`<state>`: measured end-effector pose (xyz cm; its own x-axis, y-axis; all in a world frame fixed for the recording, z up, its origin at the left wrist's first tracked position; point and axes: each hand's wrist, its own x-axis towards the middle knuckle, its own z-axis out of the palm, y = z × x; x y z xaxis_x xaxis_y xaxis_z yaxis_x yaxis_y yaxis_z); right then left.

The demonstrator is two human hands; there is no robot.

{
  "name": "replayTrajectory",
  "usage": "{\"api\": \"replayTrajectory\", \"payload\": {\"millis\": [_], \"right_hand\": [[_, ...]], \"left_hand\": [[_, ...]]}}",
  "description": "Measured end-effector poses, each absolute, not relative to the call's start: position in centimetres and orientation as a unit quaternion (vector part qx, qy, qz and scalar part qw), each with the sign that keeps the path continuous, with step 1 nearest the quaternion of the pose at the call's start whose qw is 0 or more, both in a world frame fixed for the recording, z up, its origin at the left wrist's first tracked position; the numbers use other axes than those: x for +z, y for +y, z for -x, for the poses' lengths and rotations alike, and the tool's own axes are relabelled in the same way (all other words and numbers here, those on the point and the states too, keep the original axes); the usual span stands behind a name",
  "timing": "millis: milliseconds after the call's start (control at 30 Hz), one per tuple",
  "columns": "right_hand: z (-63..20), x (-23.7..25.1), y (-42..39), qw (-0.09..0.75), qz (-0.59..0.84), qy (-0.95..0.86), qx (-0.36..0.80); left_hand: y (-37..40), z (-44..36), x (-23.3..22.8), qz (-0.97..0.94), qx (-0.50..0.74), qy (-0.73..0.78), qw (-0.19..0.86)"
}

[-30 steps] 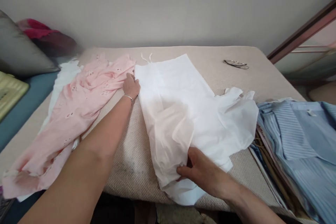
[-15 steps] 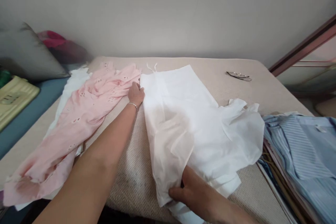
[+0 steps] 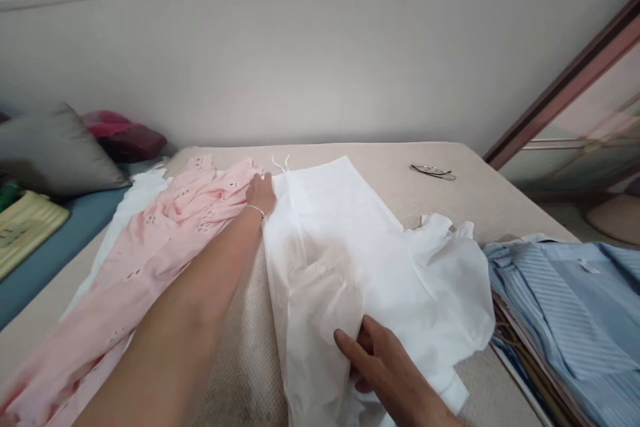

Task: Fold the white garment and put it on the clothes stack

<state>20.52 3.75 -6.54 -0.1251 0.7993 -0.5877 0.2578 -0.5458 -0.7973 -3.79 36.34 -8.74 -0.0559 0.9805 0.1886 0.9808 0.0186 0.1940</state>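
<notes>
Beige mattress carries a white garment spread across its middle, pink eyelet fabric along its left edge and blue striped shirts at its right edge, their small label unreadable. Left hand presses the garment's far corner, fingers flat; right hand pinches its near folds.
</notes>
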Motion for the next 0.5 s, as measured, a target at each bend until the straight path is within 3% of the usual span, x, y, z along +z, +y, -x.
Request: {"api": "replayTrajectory", "payload": {"millis": [500], "right_hand": [[-21.2,-8.9,3.9,0.252,0.628,-0.474,0.563]], "left_hand": [[42.7,7.1,-10.1,0.667,-0.110,-0.735,-0.059]]}}
